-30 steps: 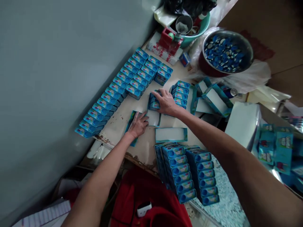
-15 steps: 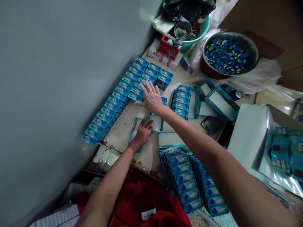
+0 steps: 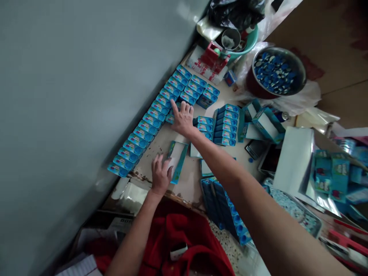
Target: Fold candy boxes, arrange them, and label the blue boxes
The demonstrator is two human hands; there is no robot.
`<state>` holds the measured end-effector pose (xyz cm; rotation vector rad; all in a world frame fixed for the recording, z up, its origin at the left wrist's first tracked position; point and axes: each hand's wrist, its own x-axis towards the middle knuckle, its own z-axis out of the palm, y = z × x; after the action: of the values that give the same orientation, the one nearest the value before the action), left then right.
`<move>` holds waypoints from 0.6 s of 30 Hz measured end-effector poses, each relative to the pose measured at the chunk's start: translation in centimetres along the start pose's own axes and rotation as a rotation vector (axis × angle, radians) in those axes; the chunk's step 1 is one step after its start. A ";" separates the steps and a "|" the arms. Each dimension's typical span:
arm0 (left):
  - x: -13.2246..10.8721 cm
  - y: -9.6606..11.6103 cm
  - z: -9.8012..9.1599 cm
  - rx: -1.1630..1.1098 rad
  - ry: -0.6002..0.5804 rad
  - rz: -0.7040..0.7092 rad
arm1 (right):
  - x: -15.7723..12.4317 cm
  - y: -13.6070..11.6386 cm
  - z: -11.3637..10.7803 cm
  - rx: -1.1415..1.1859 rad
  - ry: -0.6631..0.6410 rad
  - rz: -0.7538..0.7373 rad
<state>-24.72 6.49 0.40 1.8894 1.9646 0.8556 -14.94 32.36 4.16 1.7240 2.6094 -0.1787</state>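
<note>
My right hand (image 3: 183,119) is over the near end of the shorter rows of small blue boxes (image 3: 188,97), fingers stretched out and apart. Its fingertips overlap the boxes there; I cannot make out any grip. Lower down, my left hand (image 3: 161,174) is open with loosely bent fingers, at the left edge of a shallow blue tray box (image 3: 178,163) with a white inside. A long row of small blue boxes (image 3: 133,147) stands along the wall. Right of my right hand, more small boxes (image 3: 226,126) stand in two short columns, and my forearm partly hides a white-bottomed tray.
Several tray boxes (image 3: 267,124) lie at the right. Behind them stands a metal bowl (image 3: 301,71) of blue and white discs. A red tape dispenser (image 3: 211,55) and a green basin (image 3: 251,40) are at the back. Stacked blue boxes (image 3: 214,199) stand by the front edge.
My left hand has lifted off the trays and drawn back left, uncovering one tray. My right hand has shifted left over the box rows. The whole view has also shifted.
</note>
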 end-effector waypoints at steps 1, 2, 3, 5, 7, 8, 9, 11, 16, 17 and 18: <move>0.0 -0.1 0.0 -0.003 0.017 -0.030 | 1.1 0.3 0.0 0.012 -0.017 0.020; 0.2 0.1 0.1 -0.006 0.027 -0.050 | 2.1 0.5 -0.1 0.022 -0.034 0.038; 0.4 0.3 0.2 -0.016 0.026 -0.058 | 2.8 0.8 -0.4 0.028 -0.050 0.050; 0.8 1.2 0.4 -0.073 -0.018 -0.037 | 2.6 1.1 -1.6 0.030 -0.074 0.036; 0.7 2.2 0.3 -0.189 -0.089 -0.022 | -0.1 1.2 -3.8 0.031 -0.074 -0.053; 0.5 2.7 0.0 -0.268 -0.113 -0.056 | -2.3 1.3 -5.1 0.034 -0.064 -0.119; 0.2 3.2 -0.4 -0.363 -0.120 -0.140 | -5.0 1.4 -6.5 0.042 -0.055 -0.200; -0.6 4.4 -1.4 -0.606 -0.115 -0.443 | -10.8 1.9 -8.8 0.057 -0.059 -0.332; -0.3 9.0 -2.0 -1.246 -0.319 -0.856 | -19.9 5.7 -9.3 0.055 -0.189 -0.434; 0.4 10.0 -1.5 -1.286 -0.332 -0.796 | -20.1 6.6 -8.6 0.039 -0.187 -0.412; 1.2 10.9 -0.7 -1.286 -0.318 -0.727 | -20.0 7.5 -7.8 0.022 -0.175 -0.382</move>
<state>-16.43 7.10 7.65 0.4759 1.1626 1.0585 0.26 17.75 12.63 1.1361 2.7788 -0.3431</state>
